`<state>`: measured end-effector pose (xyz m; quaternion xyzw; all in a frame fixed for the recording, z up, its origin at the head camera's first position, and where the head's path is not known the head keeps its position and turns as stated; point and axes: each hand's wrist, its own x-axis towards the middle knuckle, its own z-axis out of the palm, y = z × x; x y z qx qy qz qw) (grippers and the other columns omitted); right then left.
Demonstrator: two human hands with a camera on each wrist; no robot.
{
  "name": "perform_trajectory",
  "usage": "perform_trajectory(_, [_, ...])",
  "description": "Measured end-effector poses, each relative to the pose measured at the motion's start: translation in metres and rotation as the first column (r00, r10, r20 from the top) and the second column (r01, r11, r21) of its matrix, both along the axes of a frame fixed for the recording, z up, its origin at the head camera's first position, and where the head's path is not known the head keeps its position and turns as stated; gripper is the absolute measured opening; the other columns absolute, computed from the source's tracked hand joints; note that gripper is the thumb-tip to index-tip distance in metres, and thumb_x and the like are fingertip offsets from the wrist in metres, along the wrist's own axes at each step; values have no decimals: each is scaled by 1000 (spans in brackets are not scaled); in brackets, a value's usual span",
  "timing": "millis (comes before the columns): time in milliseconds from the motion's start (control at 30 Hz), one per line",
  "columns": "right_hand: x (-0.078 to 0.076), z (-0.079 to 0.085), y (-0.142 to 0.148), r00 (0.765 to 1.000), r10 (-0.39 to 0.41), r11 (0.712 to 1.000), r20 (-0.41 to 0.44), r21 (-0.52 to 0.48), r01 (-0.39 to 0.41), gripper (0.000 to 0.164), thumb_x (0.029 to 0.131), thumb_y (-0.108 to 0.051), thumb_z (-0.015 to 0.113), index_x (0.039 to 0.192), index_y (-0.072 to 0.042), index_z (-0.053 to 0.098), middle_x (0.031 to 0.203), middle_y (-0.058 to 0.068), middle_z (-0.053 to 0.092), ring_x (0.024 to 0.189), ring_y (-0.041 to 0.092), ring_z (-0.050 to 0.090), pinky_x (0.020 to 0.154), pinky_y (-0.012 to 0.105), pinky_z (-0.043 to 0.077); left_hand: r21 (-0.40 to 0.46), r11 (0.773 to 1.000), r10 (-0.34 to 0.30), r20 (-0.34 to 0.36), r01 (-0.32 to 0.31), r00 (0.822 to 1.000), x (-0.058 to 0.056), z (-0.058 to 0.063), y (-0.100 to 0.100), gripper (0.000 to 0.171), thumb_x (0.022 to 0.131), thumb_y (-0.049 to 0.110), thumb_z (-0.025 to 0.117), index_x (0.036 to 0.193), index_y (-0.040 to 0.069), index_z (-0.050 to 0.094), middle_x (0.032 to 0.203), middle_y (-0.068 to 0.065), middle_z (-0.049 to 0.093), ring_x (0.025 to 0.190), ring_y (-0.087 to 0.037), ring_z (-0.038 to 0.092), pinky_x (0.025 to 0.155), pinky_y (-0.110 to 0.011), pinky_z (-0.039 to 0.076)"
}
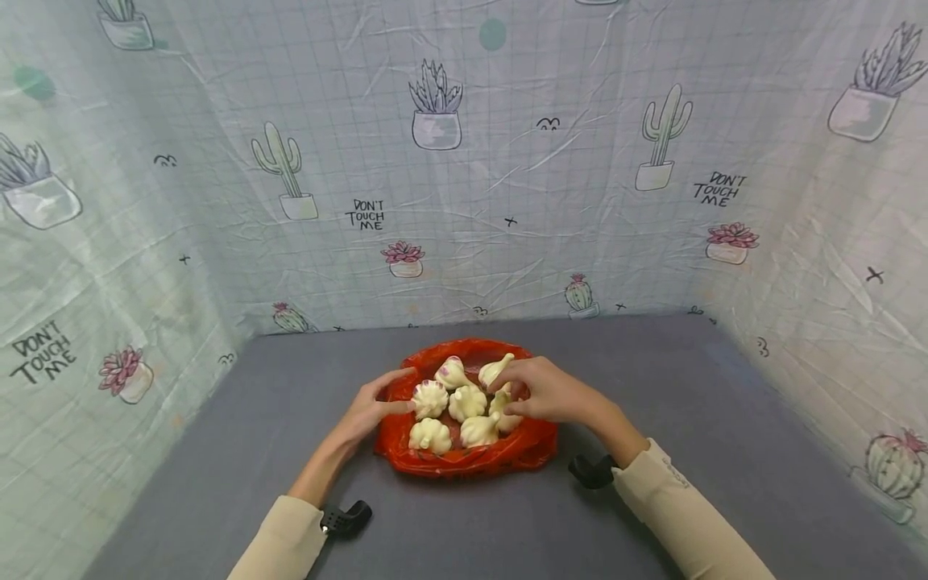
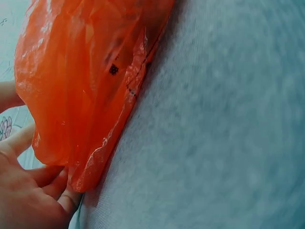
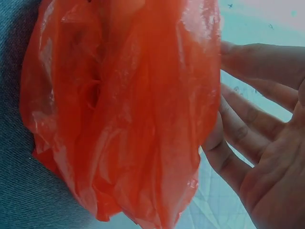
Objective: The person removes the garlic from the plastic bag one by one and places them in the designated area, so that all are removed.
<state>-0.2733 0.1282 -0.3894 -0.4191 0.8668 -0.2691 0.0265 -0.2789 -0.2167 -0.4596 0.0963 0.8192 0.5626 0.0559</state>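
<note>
The left hand (image 1: pixel 366 411) spreads wide at the red bag's (image 1: pixel 478 462) rim; the right hand (image 1: pixel 554 391) curves around a garlic bulb (image 1: pixel 500 401), grip unclear. Light fingers and a steady rim suit the thin film. The tabletop (image 1: pixel 623 354) leaves room sideways, its back edge near.
</note>
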Motion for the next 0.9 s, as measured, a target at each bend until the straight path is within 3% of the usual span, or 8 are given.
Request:
perform_trajectory(233, [-3,-4,0,1000,-5,1000,-8,1,5,28,91,-7,76,118,-8,76,117,7,76,90,14,69,81,31,57,30,999,21,-34,-20,999,2,-7,3,63,88,21,78,147,17,59,157,-11,51,149,-33,40,122,-55,30])
perform_trajectory(433, [-6,-9,-1,1000,0,1000,-27,6,0,26,90,-4,74,115,-9,77,111,4,77,80,10,61,72,23,51,72,997,11,-43,-7,999,0,-13,3,63,89,17,77,149,17,57,159,-10,49,143,-31,48,114,-38,42])
perform_trajectory(733, [-8,-16,-4,999,-2,1000,-35,-18,2,20,91,-3,73,110,-9,77,104,3,77,72,6,58,67,22,49,58,998,-14,-64,18,998,1,-17,1,67,88,5,72,152,13,53,162,-14,44,151,-37,36,122,-55,28])
perform_trajectory(900, [-9,-17,-2,1000,-14,999,-24,-31,14,13,91,-4,72,102,-10,76,98,0,75,71,4,56,66,21,49,73,997,9,-54,-5,998,1,-22,3,64,89,5,73,150,12,55,161,-14,45,149,-35,39,119,-46,36])
